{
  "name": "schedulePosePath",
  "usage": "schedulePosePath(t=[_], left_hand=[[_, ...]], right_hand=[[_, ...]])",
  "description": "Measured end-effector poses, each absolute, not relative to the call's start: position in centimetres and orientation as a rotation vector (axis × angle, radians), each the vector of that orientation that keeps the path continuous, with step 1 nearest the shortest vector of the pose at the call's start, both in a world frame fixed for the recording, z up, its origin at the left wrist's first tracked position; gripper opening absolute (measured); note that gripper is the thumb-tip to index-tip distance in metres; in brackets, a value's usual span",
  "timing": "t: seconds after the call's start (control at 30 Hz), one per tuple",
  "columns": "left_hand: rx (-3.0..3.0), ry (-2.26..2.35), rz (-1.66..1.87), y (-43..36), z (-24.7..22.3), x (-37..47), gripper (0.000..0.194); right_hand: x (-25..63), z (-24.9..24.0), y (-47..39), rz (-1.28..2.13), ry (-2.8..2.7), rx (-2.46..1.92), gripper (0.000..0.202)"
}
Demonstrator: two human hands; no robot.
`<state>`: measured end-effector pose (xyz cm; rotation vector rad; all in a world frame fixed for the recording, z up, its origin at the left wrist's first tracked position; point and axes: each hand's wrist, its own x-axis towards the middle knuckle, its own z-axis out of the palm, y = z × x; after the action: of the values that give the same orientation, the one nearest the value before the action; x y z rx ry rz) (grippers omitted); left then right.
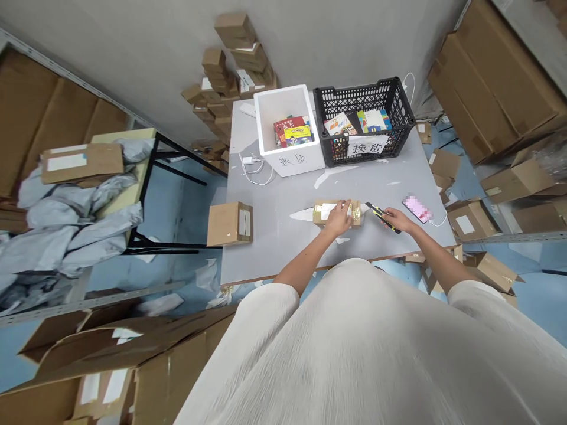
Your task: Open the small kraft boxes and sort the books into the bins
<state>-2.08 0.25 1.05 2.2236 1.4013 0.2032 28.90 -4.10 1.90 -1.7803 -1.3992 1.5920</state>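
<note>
A small taped cardboard box (318, 213) with a white label lies on the grey table in front of me. My left hand (339, 218) rests on top of it, fingers stretched over the label and tape. To the right of the box, my right hand (397, 219) is closed around a black and yellow utility knife (381, 216). The knife's tip points left toward the box's right end and appears just apart from it. A phone (417, 209) on a white cable lies to the right of my right hand.
Behind the box stand a white foam bin (290, 159) and a black plastic crate (328, 144), both holding books. Another cardboard box (224, 225) sits at the table's left edge (234, 265). Grey parcels (53, 236) lie on the left; a large open carton (177, 366) stands lower left.
</note>
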Motion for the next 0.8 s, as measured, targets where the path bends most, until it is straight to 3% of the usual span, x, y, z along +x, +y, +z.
schedulePosePath(t=[0.1,0.4,0.8], left_hand=[[2.179,1.487,0.241,1.1,1.4,-2.2,0.057],[2.255,1.454,0.097,2.4,0.6,-2.1,0.061],[2.357,1.458,0.183,1.3,-0.2,-1.8,0.058]], right_hand=[[28.2,2.4,-4.4,1.486,-1.496,-1.767,0.046],[26.7,2.7,-5.6,0.951,-2.113,-1.681,0.042],[27.3,1.8,-5.8,0.864,-2.232,-1.709,0.045]])
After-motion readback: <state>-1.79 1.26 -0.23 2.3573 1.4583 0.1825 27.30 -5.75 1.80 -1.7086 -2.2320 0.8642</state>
